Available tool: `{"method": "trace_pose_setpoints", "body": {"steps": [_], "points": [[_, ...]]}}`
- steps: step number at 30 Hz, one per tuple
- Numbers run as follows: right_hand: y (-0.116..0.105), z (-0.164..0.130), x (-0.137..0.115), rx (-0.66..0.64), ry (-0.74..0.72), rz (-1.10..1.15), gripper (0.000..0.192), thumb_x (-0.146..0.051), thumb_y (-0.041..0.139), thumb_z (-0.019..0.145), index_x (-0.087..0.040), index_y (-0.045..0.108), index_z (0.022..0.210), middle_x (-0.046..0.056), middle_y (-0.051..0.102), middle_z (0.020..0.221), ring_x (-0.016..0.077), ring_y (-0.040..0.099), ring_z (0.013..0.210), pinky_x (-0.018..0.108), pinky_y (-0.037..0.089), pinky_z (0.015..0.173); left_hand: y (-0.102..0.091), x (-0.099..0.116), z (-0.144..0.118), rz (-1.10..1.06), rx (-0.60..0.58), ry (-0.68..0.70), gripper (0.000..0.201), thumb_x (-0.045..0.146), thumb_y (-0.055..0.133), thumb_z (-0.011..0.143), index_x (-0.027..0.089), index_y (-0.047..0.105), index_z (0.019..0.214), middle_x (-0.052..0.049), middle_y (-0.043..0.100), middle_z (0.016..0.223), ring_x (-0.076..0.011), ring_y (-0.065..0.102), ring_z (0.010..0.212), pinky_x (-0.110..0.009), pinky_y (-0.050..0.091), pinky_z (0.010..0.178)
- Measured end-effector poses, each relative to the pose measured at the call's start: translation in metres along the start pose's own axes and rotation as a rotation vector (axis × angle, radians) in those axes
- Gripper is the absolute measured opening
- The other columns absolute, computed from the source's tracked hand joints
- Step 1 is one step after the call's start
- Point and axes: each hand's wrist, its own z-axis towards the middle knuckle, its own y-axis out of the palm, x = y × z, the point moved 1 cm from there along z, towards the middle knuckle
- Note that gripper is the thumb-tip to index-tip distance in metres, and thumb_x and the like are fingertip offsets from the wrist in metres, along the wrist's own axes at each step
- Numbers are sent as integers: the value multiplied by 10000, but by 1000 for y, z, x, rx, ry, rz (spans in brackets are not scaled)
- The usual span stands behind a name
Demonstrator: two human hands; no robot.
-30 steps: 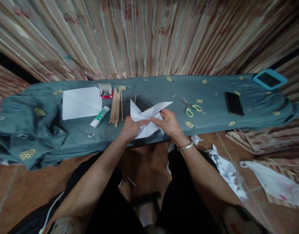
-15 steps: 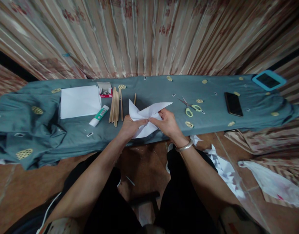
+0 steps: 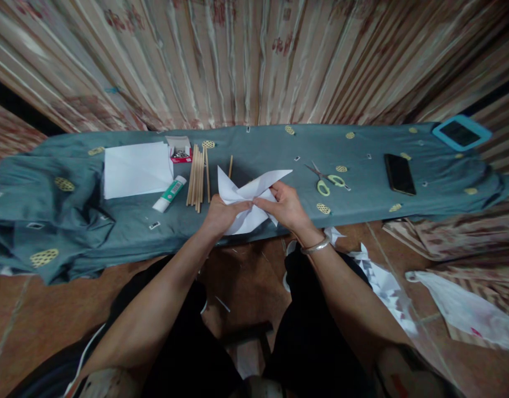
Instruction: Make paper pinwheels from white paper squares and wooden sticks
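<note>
The left hand [image 3: 221, 214] is holding one side of the folded white paper [image 3: 258, 189], and the right hand [image 3: 288, 207] is gripping the other, both thumbs meeting at its middle. The paper is sitting over the table's [image 3: 271, 146] near edge. The step seems to be pinning the folds at the centre, which is calling for steady thumb pressure; what the hidden fingers are doing underneath, I cannot tell. A lone stick [image 3: 230, 165] is lying just beyond, partly covered. Wooden sticks [image 3: 198, 179], a glue stick [image 3: 170, 193], a red box [image 3: 182, 159] and sheets [image 3: 136, 171] are resting leftward; scissors [image 3: 321, 177] and a phone [image 3: 399, 174] are lying rightward, not obstructing.
</note>
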Motion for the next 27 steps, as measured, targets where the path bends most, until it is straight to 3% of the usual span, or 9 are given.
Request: {"method": "trace_pose_setpoints", "body": {"steps": [9,27], "points": [[0,-2,-6,-92,58,173,503,-316,854,555,-190,612,977,30,753,904,190,699,761,323,561,725,-3,-1,0,14,0,-38,259,239,829,446,142,697,647,-14,691,636,-159,618,577,-260,485,570],[5,-1,3,8,-7,-2,440,-406,791,622,-194,617,966,27,746,875,181,690,736,320,571,675,-3,-6,-2,-32,41,-3,345,287,874,442,108,717,692,-61,725,682,-194,662,615,-287,527,613]]}}
